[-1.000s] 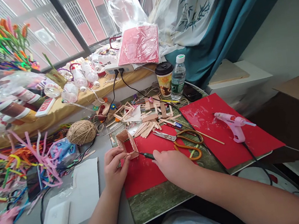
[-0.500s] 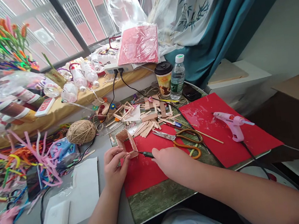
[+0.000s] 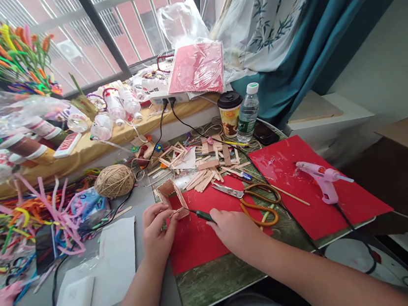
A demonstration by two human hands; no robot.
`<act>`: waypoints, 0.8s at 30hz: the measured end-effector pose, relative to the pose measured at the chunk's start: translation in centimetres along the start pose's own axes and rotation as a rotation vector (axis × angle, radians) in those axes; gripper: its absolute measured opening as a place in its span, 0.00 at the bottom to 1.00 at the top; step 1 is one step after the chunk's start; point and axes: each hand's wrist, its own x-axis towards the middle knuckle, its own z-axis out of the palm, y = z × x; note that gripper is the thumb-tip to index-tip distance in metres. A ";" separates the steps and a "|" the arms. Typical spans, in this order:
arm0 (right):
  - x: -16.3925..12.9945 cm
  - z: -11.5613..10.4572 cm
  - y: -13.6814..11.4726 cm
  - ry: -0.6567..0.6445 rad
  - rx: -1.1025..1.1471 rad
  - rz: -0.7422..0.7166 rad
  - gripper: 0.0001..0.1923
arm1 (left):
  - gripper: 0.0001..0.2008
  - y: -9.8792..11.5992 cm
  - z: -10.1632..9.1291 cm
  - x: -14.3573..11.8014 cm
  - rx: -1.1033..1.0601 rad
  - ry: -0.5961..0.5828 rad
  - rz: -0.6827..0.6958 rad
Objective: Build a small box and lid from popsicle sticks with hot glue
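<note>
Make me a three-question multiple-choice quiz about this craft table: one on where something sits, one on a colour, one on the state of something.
1. Where does the twine ball lie?
A. left of the small wooden box
B. on the red sheet
C. beside the glue gun

2. What colour is the glue gun?
A. blue
B. pink
C. black

3. How is the wooden box held?
A. untouched
B. lifted high
C. steadied by the left hand

Answers: 1 A, the ball sits on grey tabletop left of the box. 2 B, its body is pale pink. 3 C, left fingers touch the box while the right hand holds a green-handled tool.

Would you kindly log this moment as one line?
left hand: steadies stick box | right hand: holds green-handled tool at box | scissors: lying beside
</note>
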 end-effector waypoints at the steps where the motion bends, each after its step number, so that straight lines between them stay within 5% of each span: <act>1: 0.0 0.3 0.2 0.022 0.009 -0.009 0.08 | 0.03 0.0 0.0 0.0 0.002 0.000 0.001; 10: 0.0 0.4 0.6 0.023 0.049 0.021 0.04 | 0.06 0.1 -0.4 0.3 0.054 -0.012 0.084; 24: 0.7 -6.7 -1.4 -0.303 -0.136 -0.058 0.09 | 0.09 1.1 -0.9 0.6 0.214 -0.137 0.236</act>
